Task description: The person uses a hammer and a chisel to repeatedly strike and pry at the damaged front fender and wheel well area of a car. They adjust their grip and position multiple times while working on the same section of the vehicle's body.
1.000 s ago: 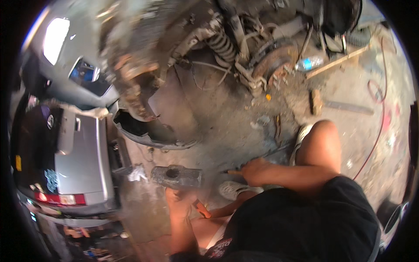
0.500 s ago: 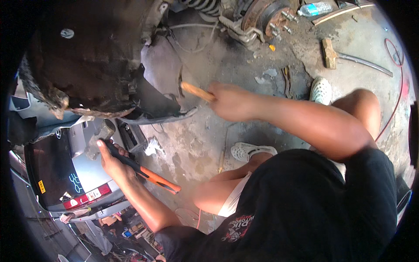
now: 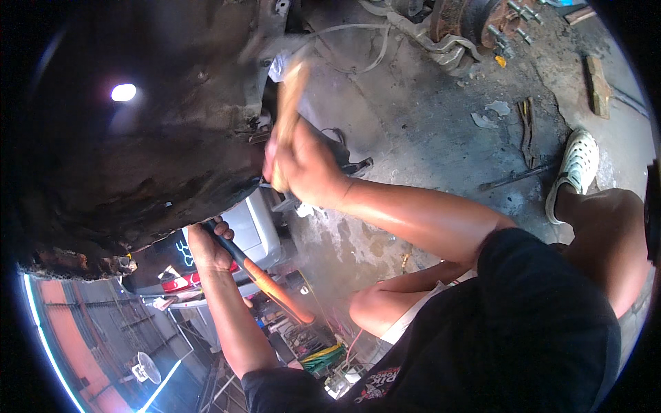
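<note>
My right hand [image 3: 306, 168] is closed round a wooden-handled hammer [image 3: 288, 103]. The handle rises from the fist and is smeared by motion, and its head is too blurred to make out. In front of it is the dark, dirty inner wheel arch [image 3: 158, 151] of a vehicle, with a ragged, rusty lower edge. Below that edge, my left hand [image 3: 210, 246] grips a second hammer with a black and orange handle [image 3: 272, 286]. This hammer's head is hidden behind the wheel arch panel.
A rusty wheel hub [image 3: 468, 20] with studs is at the top right. A sledgehammer [image 3: 597, 86], pliers [image 3: 528, 131] and a dark bar [image 3: 516, 177] lie on the concrete floor. Behind my left hand stands a silver car [image 3: 248, 227]. A fan [image 3: 146, 368] is at lower left.
My right hand has moved left to the wheel arch, its hammer handle now upright. The left hand's hammer head has gone behind the panel. The view has shifted, showing more of the arch.
</note>
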A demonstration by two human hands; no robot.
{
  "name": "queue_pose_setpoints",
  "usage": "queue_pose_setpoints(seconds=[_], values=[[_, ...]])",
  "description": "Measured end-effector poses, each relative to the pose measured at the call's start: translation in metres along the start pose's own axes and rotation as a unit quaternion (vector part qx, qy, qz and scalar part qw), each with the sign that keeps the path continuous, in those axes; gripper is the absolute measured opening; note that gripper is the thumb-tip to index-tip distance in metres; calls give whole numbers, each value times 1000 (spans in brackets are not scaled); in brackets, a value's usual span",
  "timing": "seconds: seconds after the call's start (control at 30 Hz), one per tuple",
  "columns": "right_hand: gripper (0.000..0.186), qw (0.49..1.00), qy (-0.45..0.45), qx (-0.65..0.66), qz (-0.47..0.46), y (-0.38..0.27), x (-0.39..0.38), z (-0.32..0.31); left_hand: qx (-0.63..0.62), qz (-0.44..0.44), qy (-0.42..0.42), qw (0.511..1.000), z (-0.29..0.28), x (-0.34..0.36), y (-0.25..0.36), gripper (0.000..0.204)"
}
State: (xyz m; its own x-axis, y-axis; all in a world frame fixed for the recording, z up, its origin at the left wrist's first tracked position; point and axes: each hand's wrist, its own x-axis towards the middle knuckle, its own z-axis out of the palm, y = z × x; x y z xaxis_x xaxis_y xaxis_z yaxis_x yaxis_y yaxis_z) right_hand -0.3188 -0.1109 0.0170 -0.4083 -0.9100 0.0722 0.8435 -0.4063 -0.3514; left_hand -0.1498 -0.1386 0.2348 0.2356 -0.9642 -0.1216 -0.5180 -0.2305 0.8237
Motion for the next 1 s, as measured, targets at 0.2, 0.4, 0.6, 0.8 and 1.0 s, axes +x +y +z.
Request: queue_pose_setpoints(seconds=[0.2,0.4,0.6,0.8,1.0], values=[[29,938,-109,-327,44,-20,33,-38,6,-25,15,1000,-7,1,2,35],[13,964,-33,116,-235,-52,57,-29,-14,-43,-17,999,-11,11,1,20],[31,900,-178,-397,30,45,45,-73,-4,-58,-10,998,2,13,6,22],[16,978,-118,-12,-173,-47,53,-38,-16,-66,-14,998,-12,11,0,23],[35,860,-323,-382,97,34,31,-38,-1,-80,-20,997,-14,24,10,25]])
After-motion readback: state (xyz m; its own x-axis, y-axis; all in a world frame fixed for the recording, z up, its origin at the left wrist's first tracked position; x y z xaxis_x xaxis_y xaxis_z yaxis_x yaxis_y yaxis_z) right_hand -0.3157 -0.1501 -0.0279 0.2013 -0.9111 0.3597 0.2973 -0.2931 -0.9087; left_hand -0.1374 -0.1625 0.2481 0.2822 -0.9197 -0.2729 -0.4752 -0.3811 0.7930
